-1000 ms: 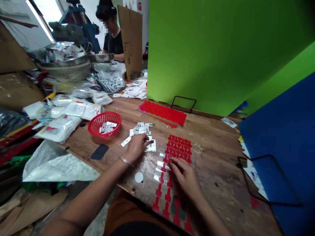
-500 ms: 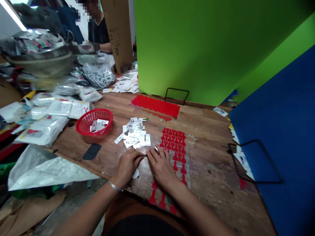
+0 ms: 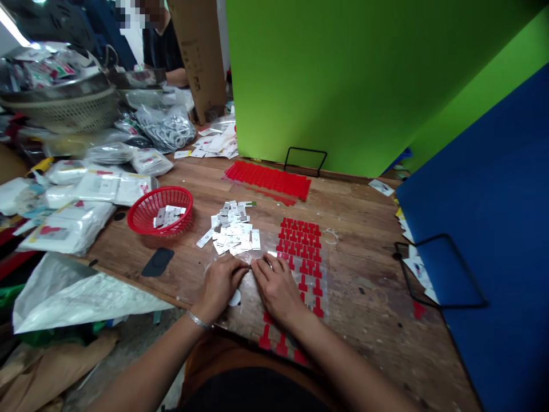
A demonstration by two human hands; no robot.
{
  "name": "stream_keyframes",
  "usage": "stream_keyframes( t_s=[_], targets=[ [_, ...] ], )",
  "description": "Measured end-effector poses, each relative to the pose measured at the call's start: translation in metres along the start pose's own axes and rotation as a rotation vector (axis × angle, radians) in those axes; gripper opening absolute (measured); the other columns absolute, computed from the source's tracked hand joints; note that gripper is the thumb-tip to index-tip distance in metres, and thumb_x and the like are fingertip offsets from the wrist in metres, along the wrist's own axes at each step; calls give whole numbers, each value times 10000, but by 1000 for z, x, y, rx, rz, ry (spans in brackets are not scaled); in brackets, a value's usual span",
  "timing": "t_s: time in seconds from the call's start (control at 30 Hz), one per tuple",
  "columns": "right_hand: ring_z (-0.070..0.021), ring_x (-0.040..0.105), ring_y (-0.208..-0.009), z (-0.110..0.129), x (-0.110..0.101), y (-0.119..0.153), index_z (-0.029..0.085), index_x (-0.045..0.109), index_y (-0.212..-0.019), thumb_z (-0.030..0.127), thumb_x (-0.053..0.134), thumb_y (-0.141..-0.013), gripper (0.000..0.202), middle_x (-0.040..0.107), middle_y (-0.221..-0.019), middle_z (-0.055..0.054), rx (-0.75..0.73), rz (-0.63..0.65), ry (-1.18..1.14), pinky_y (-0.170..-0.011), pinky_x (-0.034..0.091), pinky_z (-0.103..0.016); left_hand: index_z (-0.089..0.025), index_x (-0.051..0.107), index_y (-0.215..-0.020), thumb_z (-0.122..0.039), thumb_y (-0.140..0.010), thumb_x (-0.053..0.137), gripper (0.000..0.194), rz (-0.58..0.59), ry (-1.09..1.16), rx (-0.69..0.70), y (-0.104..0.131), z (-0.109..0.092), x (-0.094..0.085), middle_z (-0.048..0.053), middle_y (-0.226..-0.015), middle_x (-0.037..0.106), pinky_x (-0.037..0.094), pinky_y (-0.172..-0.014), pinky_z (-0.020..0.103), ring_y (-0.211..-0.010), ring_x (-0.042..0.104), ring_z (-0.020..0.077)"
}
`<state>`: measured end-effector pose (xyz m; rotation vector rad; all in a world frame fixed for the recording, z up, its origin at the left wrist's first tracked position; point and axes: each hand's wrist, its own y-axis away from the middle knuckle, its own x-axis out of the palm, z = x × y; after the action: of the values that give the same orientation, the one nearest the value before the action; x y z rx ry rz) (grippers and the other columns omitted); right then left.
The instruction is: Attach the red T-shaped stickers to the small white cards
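My left hand (image 3: 221, 283) is closed in a pinch, thumb against forefinger, on a small thin dark thing too small to name. My right hand (image 3: 278, 289) meets it from the other side, its fingertips bent down and pressed together at the same spot; they hide most of what lies there. Both hands rest low over a clear plastic sheet (image 3: 253, 317) at the table's near edge. Red T-shaped pieces (image 3: 300, 240) stand in rows on the sheet, partly under my right hand and forearm. Just beyond my fingers lies a loose pile of small white printed tags (image 3: 235, 229).
A red plastic basket (image 3: 136, 217) with a few tags stands left of the pile. Farther back lie red strips (image 3: 268, 180) before a green panel (image 3: 326, 86). Bagged goods (image 3: 103, 186) crowd the left, a blue panel (image 3: 493, 229) the right. Another person (image 3: 163, 51) sits behind a cardboard box (image 3: 199, 57).
The whole view has shifted slightly, so things appear a little higher and farther left. My hands stay together at the same spot, with only slight finger movement.
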<state>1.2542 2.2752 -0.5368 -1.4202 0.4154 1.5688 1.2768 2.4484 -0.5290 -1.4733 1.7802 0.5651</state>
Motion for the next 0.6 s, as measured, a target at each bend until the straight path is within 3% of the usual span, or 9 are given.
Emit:
stream_keyframes(
  t_s=[0.1,0.17,0.23,0.3,0.43,0.6],
  targets=[
    [-277,467,-1133,-7,-7,-4,177,544,-1235,159,455,-882,365,609,-1158,-131,104,-26,-146,-922,386,-456,-196,687,-857,-232,-824,573,124,10,-4,-11,-2,0,-2,51,-827,671,453,-741,285,-790,603,178],
    [-236,535,-1000,-19,-14,-6,182,588,-1132,164,495,-860,288,629,-1080,-113,271,-66,-270,-853,435,-389,-190,668,-855,-256,-818,576,119,-13,52,-45,-6,-1,-1,49,-840,675,458,-751,296,-802,609,182],
    [-199,564,-860,-36,-21,-8,168,622,-956,127,514,-822,177,642,-938,-87,460,-87,-325,-765,454,-324,-179,631,-844,-291,-814,576,128,-46,216,-110,-12,-7,3,44,-829,671,474,-748,298,-796,619,178],
    [-179,557,-764,-52,-26,-9,161,613,-784,96,527,-780,109,622,-805,-61,547,-72,-307,-709,443,-296,-170,569,-832,-319,-810,572,151,-30,497,-212,-20,-16,10,33,-781,659,503,-709,295,-743,635,165],
    [-162,529,-697,-67,-27,-13,160,589,-676,86,557,-728,96,579,-727,-41,585,-43,-260,-670,411,-275,-169,479,-841,-310,-770,628,217,100,978,-404,-38,-38,29,3,-695,641,541,-601,279,-598,639,132],
    [-144,498,-635,-69,-22,-19,172,574,-622,87,578,-683,104,554,-666,-19,607,-27,-239,-614,372,-251,-150,488,-837,-222,-767,661,200,132,1078,-480,-53,-51,48,-8,-634,638,544,-562,233,-532,637,108]
  ],
)
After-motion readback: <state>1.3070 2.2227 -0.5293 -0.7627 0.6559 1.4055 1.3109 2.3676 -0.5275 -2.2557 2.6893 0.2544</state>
